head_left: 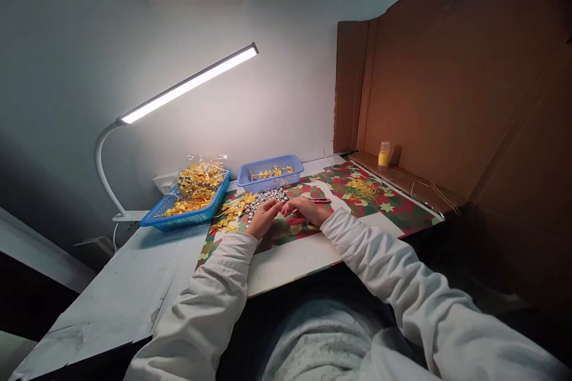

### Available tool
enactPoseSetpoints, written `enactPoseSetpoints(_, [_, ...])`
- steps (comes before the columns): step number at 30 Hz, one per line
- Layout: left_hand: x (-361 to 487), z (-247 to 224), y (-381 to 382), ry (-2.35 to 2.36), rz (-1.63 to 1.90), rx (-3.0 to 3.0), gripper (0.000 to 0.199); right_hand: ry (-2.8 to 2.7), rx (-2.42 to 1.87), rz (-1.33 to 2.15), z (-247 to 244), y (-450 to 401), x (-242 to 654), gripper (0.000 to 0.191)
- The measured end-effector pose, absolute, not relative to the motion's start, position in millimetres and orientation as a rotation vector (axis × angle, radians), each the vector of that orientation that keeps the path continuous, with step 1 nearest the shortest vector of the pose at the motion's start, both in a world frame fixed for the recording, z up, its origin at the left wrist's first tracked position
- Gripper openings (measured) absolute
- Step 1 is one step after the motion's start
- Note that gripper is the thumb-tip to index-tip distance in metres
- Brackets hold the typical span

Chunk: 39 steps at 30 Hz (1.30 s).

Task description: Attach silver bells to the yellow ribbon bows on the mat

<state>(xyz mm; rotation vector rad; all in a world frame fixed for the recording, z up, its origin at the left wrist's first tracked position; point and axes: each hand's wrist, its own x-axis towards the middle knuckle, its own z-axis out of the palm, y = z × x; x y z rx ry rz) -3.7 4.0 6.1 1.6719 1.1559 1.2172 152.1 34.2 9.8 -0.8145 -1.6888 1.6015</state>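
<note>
My left hand [263, 219] and my right hand [305, 209] meet fingertip to fingertip above the patterned sheet. The fingers of both are closed in a pinch; whatever is between them is too small to make out. Just beyond the fingertips lies a heap of shiny silver beads [270, 195]. To the left of it, yellow ribbon-like flower pieces [233, 209] are spread out loosely. A slim reddish-pink tool [320, 200] rests just past my right hand, its kind unclear.
A blue basket [176, 221] heaped with yellow pieces stands left, beside a lit desk lamp [192, 83]. Behind the beads is a lavender-blue basket [270, 181] with more yellow pieces. Yellow cords [361, 189] lie right, near a small yellow bottle [384, 155] and a cardboard wall [447, 71].
</note>
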Motion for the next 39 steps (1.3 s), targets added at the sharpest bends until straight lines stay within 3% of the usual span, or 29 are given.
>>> enactPoseSetpoints(39, [-25.0,4.9,17.1,1.407,1.514,1.42,0.02,-1.692,-0.799,1.613,1.4,40.7,155.4,0.021])
